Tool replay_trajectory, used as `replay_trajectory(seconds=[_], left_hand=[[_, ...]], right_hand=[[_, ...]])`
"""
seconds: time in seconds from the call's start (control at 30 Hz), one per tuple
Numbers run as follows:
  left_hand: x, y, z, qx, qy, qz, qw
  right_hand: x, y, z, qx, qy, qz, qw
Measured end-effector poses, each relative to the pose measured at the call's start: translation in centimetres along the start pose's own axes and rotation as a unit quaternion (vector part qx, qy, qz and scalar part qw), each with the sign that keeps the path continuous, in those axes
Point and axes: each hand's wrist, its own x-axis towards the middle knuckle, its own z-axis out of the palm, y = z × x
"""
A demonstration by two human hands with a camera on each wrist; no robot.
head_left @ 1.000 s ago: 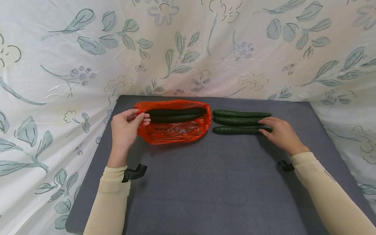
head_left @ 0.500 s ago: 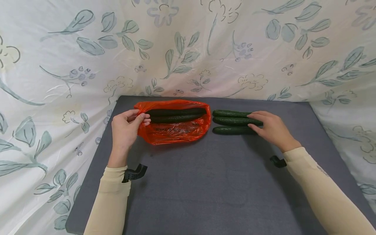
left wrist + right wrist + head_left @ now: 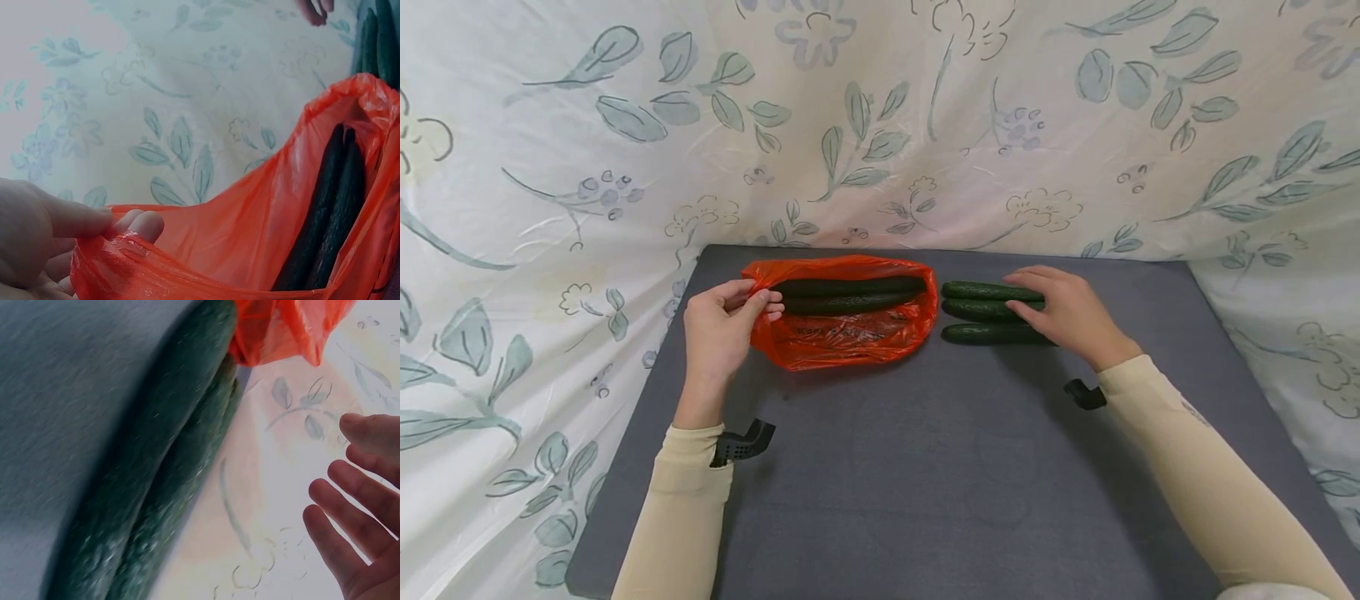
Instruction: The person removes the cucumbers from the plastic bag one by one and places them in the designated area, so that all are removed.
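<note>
1. My right hand (image 3: 1067, 317) has slid leftward along the three loose cucumbers (image 3: 988, 312); a second ago it sat at their right-hand tips, and now it lies over their right halves, much nearer the bag.

2. The fingers there are straight and spread, lying over the top of the row. The right wrist view shows them splayed and apart (image 3: 356, 531) with nothing curled around anything, so no cucumber is gripped yet.

3. The three cucumbers have not budged: they lie side by side on the grey mat (image 3: 925, 467), just right of the orange plastic bag (image 3: 850, 333), their left tips close to its mouth.

4. My left hand (image 3: 722, 325) has not moved at all. It pinches the bag's left edge between thumb and fingertips (image 3: 140, 225), bunching the plastic and keeping the bag in place.

5. Two cucumbers in the bag (image 3: 850, 296) lie lengthwise, close together, dark through the orange film; the left wrist view shows them (image 3: 331, 212) running down the inside.

6. My read: the reach has turned into a hand settling onto the row, so picking one of the three looks like the step in hand, with two bagged and three left out.
</note>
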Motion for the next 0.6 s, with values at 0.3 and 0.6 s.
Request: replay_trajectory(seconds=[0.3, 0.6], left_hand=[[-0.2, 0.2, 0.2, -0.001, 0.0, 0.001, 1.0], [-0.1, 0.3, 0.3, -0.003, -0.003, -0.003, 1.0]], right_hand=[[2.4, -1.8, 0.6, 0.023, 0.002, -0.016, 1.0], [4.8, -3.9, 1.4, 0.032, -0.011, -0.031, 0.999]])
